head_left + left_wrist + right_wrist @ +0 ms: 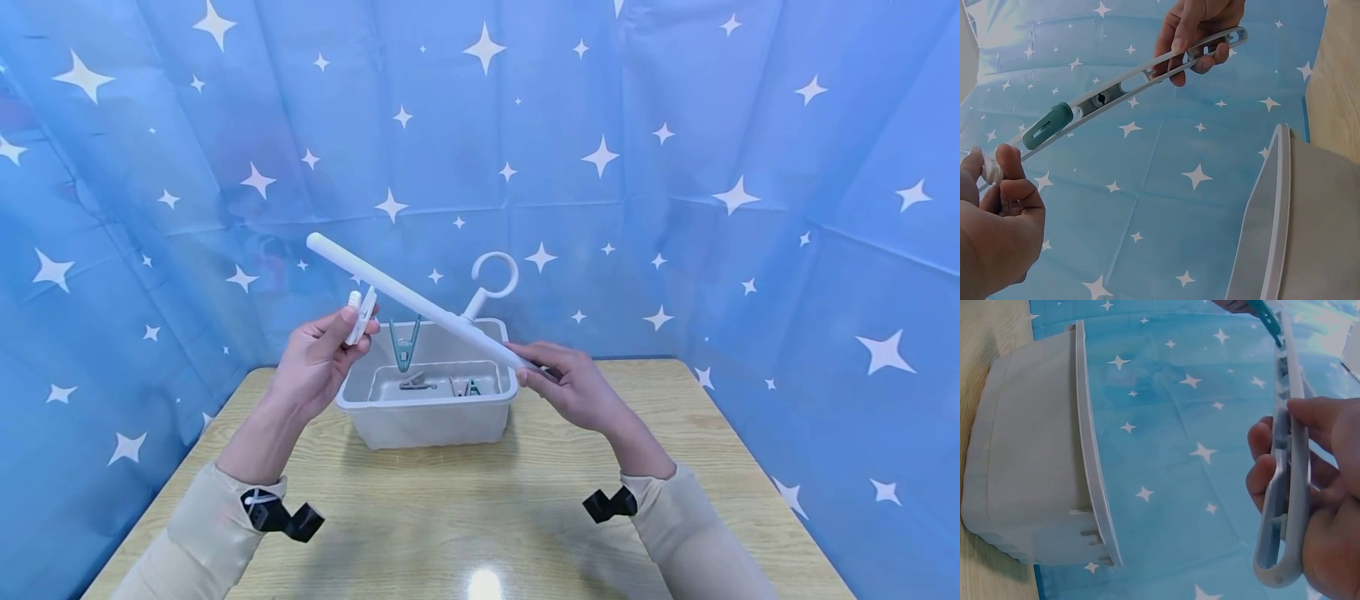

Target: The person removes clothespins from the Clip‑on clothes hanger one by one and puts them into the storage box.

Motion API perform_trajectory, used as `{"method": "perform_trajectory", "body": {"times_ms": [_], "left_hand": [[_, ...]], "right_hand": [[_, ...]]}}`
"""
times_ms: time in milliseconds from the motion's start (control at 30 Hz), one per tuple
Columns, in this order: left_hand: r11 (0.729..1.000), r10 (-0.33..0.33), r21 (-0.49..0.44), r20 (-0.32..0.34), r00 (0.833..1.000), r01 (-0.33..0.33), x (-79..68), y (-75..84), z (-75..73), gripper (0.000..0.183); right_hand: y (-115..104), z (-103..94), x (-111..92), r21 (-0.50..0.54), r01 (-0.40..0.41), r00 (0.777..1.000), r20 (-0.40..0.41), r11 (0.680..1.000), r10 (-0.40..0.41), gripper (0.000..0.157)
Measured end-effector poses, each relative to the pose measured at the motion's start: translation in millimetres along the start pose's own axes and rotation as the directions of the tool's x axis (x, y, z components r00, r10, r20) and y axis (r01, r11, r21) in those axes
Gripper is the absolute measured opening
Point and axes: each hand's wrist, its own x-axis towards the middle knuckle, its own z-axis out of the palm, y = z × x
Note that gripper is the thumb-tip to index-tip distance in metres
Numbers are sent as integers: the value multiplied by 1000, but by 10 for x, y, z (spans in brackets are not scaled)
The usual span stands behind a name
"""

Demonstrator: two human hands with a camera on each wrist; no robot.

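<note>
My right hand (pixel 566 383) grips the lower right end of a white clothes hanger (pixel 420 304). The hanger is held tilted, its left end higher and its hook pointing up. A green clothespin (pixel 404 346) is clipped to the bar and hangs down. Between thumb and fingers, my left hand (pixel 318 358) pinches a white clothespin (pixel 362 317) close beside the bar's left part; whether it touches the bar I cannot tell. In the left wrist view, the hanger's underside shows slots, and the white clothespin (pixel 991 170) is partly hidden by fingers.
Behind the hands a light grey plastic bin (pixel 435 404) stands on the wooden table (pixel 450 508). Inside it lie a grey clothespin (pixel 417 383) and a green clothespin (pixel 472 387). A blue curtain (pixel 450 167) with white stars surrounds the table's back and sides.
</note>
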Motion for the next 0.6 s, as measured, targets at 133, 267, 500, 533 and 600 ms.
{"method": "perform_trajectory", "body": {"times_ms": [133, 267, 500, 533, 600], "left_hand": [[988, 67, 142, -42, 997, -61, -2, -29, 5, 20], [945, 144, 308, -92, 985, -109, -1, -69, 0, 19], [788, 327, 586, -139, 935, -188, -1, -116, 20, 30], [784, 340, 589, -142, 930, -197, -6, -119, 26, 31], [776, 370, 591, -143, 918, -221, -11, -125, 38, 30]], "right_hand": [[0, 2, -6, -6, 1, 1000, 5, 1000, -1, 41], [-3, -1, -14, -13, 3, 1000, 4, 1000, -3, 41], [-12, -3, -19, -30, 14, 1000, -3, 999, -14, 41], [-16, -4, -19, -35, 14, 1000, -3, 999, -14, 41], [-15, -6, -19, -39, 14, 1000, -1, 999, -14, 41]]}}
